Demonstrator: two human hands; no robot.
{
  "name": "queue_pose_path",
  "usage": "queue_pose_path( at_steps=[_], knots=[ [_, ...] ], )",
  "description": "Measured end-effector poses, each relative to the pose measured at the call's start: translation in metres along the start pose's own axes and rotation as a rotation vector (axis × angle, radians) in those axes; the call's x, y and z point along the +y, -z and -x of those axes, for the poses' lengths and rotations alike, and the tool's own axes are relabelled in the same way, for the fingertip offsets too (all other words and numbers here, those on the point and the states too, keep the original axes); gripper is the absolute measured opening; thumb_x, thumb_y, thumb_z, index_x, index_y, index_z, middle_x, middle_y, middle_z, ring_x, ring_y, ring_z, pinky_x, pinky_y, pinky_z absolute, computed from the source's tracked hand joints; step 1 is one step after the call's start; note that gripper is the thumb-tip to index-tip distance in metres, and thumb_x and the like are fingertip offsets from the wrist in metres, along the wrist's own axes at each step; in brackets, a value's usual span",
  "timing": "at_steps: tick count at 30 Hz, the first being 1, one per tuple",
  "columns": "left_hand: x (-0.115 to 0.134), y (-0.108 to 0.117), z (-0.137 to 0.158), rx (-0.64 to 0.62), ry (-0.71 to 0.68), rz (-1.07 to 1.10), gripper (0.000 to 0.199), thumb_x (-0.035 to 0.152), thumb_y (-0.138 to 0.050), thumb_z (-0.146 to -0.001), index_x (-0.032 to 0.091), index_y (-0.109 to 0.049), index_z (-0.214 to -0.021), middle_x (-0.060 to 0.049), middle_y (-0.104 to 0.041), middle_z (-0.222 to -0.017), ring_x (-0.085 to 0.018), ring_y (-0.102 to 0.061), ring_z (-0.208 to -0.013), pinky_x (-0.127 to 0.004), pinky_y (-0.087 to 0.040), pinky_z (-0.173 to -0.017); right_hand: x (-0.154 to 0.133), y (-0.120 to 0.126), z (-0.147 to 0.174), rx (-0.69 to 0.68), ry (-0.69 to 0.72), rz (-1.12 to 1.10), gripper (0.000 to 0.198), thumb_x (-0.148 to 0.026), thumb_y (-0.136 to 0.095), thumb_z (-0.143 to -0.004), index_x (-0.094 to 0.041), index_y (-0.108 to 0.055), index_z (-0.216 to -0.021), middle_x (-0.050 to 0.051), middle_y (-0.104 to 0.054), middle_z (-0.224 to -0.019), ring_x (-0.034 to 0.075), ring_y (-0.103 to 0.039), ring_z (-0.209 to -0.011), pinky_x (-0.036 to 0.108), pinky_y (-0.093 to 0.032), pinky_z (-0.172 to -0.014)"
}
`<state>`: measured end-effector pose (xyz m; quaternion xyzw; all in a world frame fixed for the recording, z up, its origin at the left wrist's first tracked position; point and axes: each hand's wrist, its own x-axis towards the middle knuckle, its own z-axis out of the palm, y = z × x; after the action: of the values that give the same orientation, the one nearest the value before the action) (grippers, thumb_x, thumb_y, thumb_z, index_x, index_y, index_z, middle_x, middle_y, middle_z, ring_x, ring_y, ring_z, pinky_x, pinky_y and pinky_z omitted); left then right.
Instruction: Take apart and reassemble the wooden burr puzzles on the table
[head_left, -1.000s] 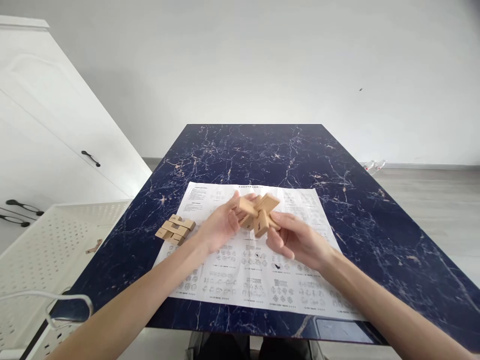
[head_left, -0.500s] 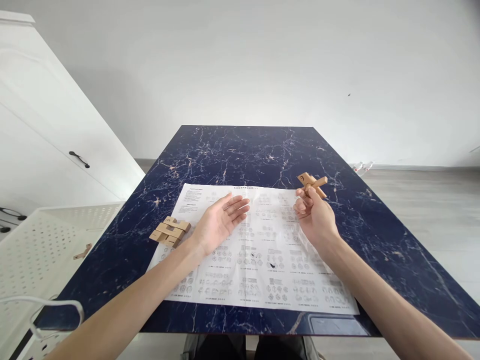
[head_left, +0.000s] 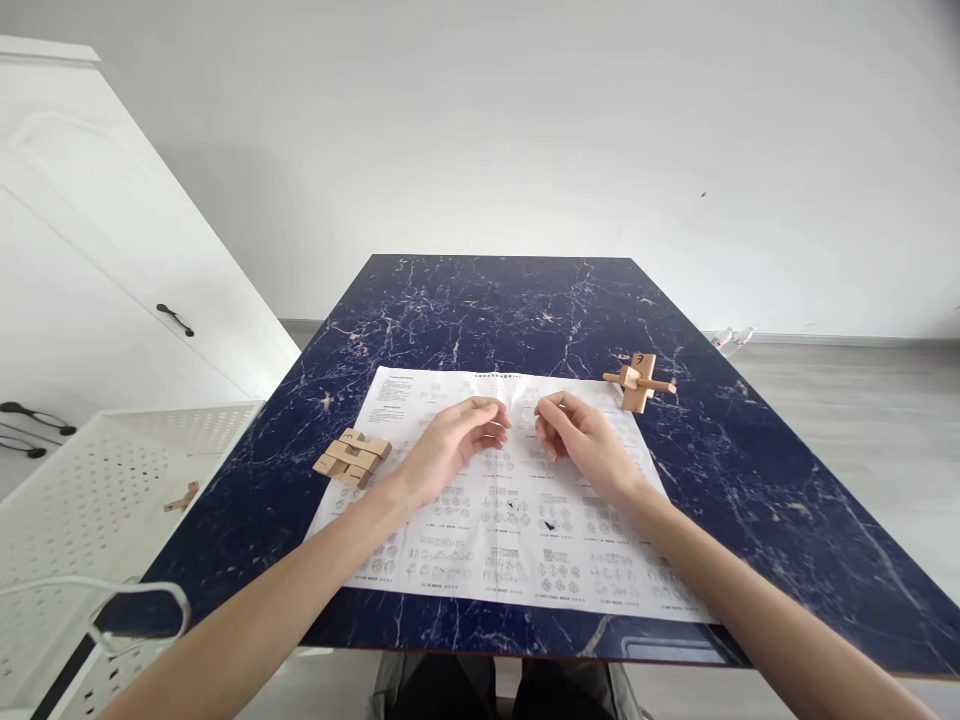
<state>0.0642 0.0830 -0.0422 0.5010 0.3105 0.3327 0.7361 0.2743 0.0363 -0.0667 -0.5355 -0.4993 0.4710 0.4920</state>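
Observation:
Over a large printed sheet of puzzle diagrams (head_left: 517, 590), my left hand (head_left: 461, 440) hovers with loosely curled fingers apart and nothing in them. Facing it, my right hand (head_left: 581, 440) is also bent in a loose curl, its fingers a little apart and empty. A wooden interlocking puzzle (head_left: 637, 382), crossed pieces with a dark mark on one end, stands at the sheet's upper right corner, beyond my right hand. To the left of my left hand, several notched wooden puzzle pieces (head_left: 352, 457) lie side by side across the sheet's left edge.
The sheet rests on a dark blue marble-patterned table (head_left: 487, 310). At the left stands a white perforated basket (head_left: 97, 480) with a small wooden piece (head_left: 182, 497) in it. Behind that is a white cabinet (head_left: 112, 220) with black handles. A pale wall rises past the table.
My right hand has let go of the crossed wooden puzzle, left at the sheet's corner, and moved left toward my left hand. My left hand's fingers have curled more. The view has shifted slightly.

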Motion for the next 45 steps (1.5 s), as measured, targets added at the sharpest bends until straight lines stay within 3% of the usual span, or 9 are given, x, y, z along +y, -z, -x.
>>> queue_pose_path(
  at_steps=[5, 8, 12, 19, 27, 31, 36, 39, 45],
  knots=[
    [0.019, 0.000, 0.030, 0.065, -0.274, -0.758, 0.018, 0.038, -0.065, -0.101, 0.023, -0.075, -0.106, -0.009, -0.073, -0.107, -0.026, -0.066, -0.099, -0.039, -0.050, -0.094, 0.002, -0.001, 0.002, -0.043, 0.068, 0.159, 0.048, -0.070, -0.057, -0.100, -0.024, -0.056, -0.084, -0.001, -0.063, -0.069, 0.014, -0.054, -0.053, 0.032, -0.044, -0.057],
    [0.023, 0.019, 0.058, 0.284, -0.459, -1.151, 0.022, 0.040, -0.065, -0.100, 0.024, -0.070, -0.115, -0.011, -0.070, -0.119, -0.032, -0.061, -0.119, -0.049, -0.043, -0.111, 0.003, -0.001, 0.003, -0.060, 0.081, 0.204, 0.048, -0.070, -0.055, -0.101, -0.024, -0.057, -0.086, -0.001, -0.063, -0.070, 0.015, -0.054, -0.053, 0.033, -0.044, -0.057],
    [0.010, 0.061, 0.094, 0.606, -0.412, -1.497, 0.060, 0.054, -0.069, -0.093, 0.020, -0.055, -0.139, -0.020, -0.055, -0.145, -0.044, -0.047, -0.137, -0.063, -0.036, -0.118, 0.003, -0.002, 0.005, -0.069, 0.096, 0.225, 0.048, -0.069, -0.055, -0.101, -0.024, -0.057, -0.086, 0.000, -0.064, -0.070, 0.015, -0.054, -0.054, 0.032, -0.044, -0.057],
    [-0.021, 0.088, 0.101, 0.716, -0.262, -1.555, 0.066, 0.055, -0.056, -0.100, 0.009, -0.044, -0.146, -0.026, -0.059, -0.143, -0.045, -0.056, -0.132, -0.062, -0.044, -0.113, 0.009, -0.004, 0.005, -0.100, 0.135, 0.263, 0.043, -0.063, -0.053, -0.103, -0.024, -0.057, -0.087, 0.001, -0.066, -0.072, 0.015, -0.055, -0.054, 0.031, -0.044, -0.056],
    [-0.004, 0.095, 0.095, 0.724, -0.233, -1.566, 0.069, 0.058, -0.063, -0.098, 0.015, -0.045, -0.149, -0.019, -0.069, -0.133, -0.040, -0.064, -0.128, -0.054, -0.055, -0.105, 0.009, -0.002, 0.005, -0.111, 0.129, 0.256, 0.038, -0.058, -0.053, -0.103, -0.024, -0.059, -0.087, 0.000, -0.067, -0.071, 0.015, -0.056, -0.053, 0.031, -0.046, -0.057],
    [0.004, 0.072, 0.081, 0.612, -0.304, -1.476, 0.073, 0.056, -0.070, -0.095, 0.022, -0.044, -0.154, -0.015, -0.067, -0.139, -0.037, -0.065, -0.129, -0.053, -0.055, -0.108, 0.009, -0.001, 0.001, -0.110, 0.121, 0.225, 0.035, -0.055, -0.053, -0.104, -0.024, -0.058, -0.088, 0.000, -0.067, -0.073, 0.014, -0.056, -0.054, 0.030, -0.046, -0.057],
    [0.002, 0.019, 0.035, 0.041, -0.337, -1.332, 0.076, 0.055, -0.071, -0.098, 0.032, -0.036, -0.161, -0.012, -0.062, -0.147, -0.032, -0.066, -0.127, -0.047, -0.058, -0.103, 0.010, 0.003, -0.003, -0.077, 0.117, 0.188, 0.041, -0.061, -0.052, -0.104, -0.023, -0.057, -0.088, 0.000, -0.067, -0.074, 0.015, -0.057, -0.055, 0.030, -0.046, -0.059],
    [-0.003, 0.004, 0.009, -0.178, -0.329, -1.300, 0.077, 0.058, -0.070, -0.098, 0.034, -0.035, -0.163, -0.013, -0.060, -0.149, -0.033, -0.065, -0.129, -0.047, -0.056, -0.103, 0.009, 0.007, -0.004, -0.027, 0.126, 0.194, 0.044, -0.064, -0.052, -0.103, -0.023, -0.059, -0.089, 0.000, -0.066, -0.072, 0.015, -0.057, -0.055, 0.030, -0.045, -0.057],
    [-0.006, 0.016, -0.006, -0.227, -0.281, -1.319, 0.098, 0.074, -0.074, -0.086, 0.029, -0.034, -0.163, -0.018, -0.047, -0.162, -0.041, -0.050, -0.146, -0.060, -0.045, -0.117, 0.006, 0.007, 0.000, 0.006, 0.186, 0.307, 0.035, -0.053, -0.052, -0.105, -0.023, -0.061, -0.090, 0.001, -0.066, -0.074, 0.017, -0.057, -0.060, 0.031, -0.044, -0.058]
  ],
)
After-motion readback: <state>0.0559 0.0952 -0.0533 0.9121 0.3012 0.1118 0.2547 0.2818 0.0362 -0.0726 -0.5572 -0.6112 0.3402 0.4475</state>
